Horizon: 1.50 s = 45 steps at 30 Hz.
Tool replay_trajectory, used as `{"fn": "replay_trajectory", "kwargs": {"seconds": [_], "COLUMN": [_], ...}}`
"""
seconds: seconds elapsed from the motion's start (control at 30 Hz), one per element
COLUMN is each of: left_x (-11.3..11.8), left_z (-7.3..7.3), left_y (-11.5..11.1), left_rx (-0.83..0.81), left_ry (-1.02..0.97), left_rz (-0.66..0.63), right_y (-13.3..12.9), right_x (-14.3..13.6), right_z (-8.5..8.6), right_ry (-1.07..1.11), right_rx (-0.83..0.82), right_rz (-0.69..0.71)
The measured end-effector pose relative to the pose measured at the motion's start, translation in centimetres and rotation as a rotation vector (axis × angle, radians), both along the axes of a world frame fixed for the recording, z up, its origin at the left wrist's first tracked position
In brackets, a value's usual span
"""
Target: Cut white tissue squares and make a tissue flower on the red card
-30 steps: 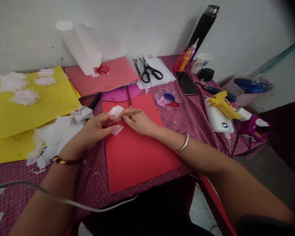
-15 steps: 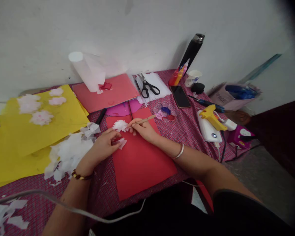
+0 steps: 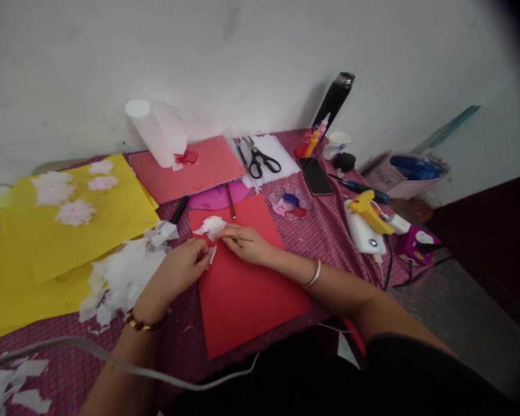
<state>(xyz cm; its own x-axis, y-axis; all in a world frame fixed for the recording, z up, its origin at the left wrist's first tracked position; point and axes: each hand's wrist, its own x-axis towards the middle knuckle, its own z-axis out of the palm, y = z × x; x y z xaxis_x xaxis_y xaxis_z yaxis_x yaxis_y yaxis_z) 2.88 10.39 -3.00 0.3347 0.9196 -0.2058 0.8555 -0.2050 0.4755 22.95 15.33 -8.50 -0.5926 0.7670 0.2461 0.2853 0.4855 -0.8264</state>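
My left hand is closed, pinching a small piece of white paper over the left edge of the red sheet. Just to its right, my right hand holds a thin wooden stick in closed fingers; its tip is hidden, so I cannot tell if it is a brush. The right fingertips touch or nearly touch a ruffled white paper flower at the top of the red sheet. A pile of torn white paper pieces lies beside my left wrist.
Pinkish paper flowers rest on yellow sheets. Behind are a paper roll, scissors and a paint palette. Rightward lie a phone and yellow glue gun. A white cord crosses my left forearm.
My right hand has turned, and the stick now lies lower across its fingers. My left fingers have curled in around the paper piece. The view has shifted slightly.
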Motion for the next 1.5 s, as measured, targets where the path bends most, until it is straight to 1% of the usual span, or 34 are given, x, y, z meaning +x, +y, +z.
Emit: {"fn": "replay_trajectory", "kwargs": {"seconds": [0.07, 0.17, 0.37, 0.47, 0.6, 0.67, 0.77, 0.87, 1.03, 1.1, 1.2, 1.27, 1.4, 1.5], "left_x": [0.6, 1.4, 1.6, 1.7, 2.0, 2.0, 1.5, 1.0, 0.8, 0.9, 1.2, 1.3, 1.1, 0.6], "left_z": [0.4, 0.7, -0.1, 0.1, 0.7, 0.6, 0.1, -0.1, 0.7, 0.9, 0.7, 0.4, 0.0, 0.0], "left_y": [-0.4, -0.9, -1.0, -0.8, -0.7, -0.6, -0.5, -0.5, -0.6, -0.7, -0.7, -0.7, -0.8, -0.9], "left_rx": [-0.014, 0.001, 0.055, 0.040, 0.018, 0.014, 0.033, 0.077, 0.165, 0.142, 0.085, 0.107, 0.265, 0.280], "left_ry": [0.064, 0.126, 0.232, 0.244, 0.242, 0.216, 0.136, 0.088, 0.157, 0.154, 0.120, 0.074, -0.080, -0.211], "left_rz": [0.021, 0.035, 0.017, 0.003, 0.035, 0.046, 0.050, 0.068, 0.123, 0.139, 0.154, 0.163, 0.219, 0.247], "right_y": [-0.1, -0.1, -0.1, -0.1, -0.1, -0.2, -0.3, -0.3, -0.2, 0.0, 0.1, 0.2, 0.1, 0.1], "right_x": [0.0, 0.0, 0.0, 0.2, 0.6, 0.7, 0.7, 0.6, 0.4, 0.3, 0.1, 0.0, -0.1, -0.1], "right_z": [-0.1, 0.0, 0.0, 0.0, 0.0, 0.0, 0.1, 0.2, 0.4, 0.4, 0.4, 0.3, 0.2, 0.1], "right_ry": [-0.003, -0.017, -0.008, 0.054, 0.217, 0.254, 0.226, 0.197, 0.211, 0.218, 0.195, 0.152, 0.112, 0.122], "right_rx": [0.038, 0.044, -0.022, -0.092, -0.271, -0.306, -0.264, -0.232, -0.234, -0.248, -0.239, -0.216, -0.195, -0.209], "right_rz": [0.012, 0.013, -0.016, -0.040, -0.149, -0.146, -0.113, -0.125, -0.105, -0.109, -0.102, -0.070, -0.019, -0.025]}}
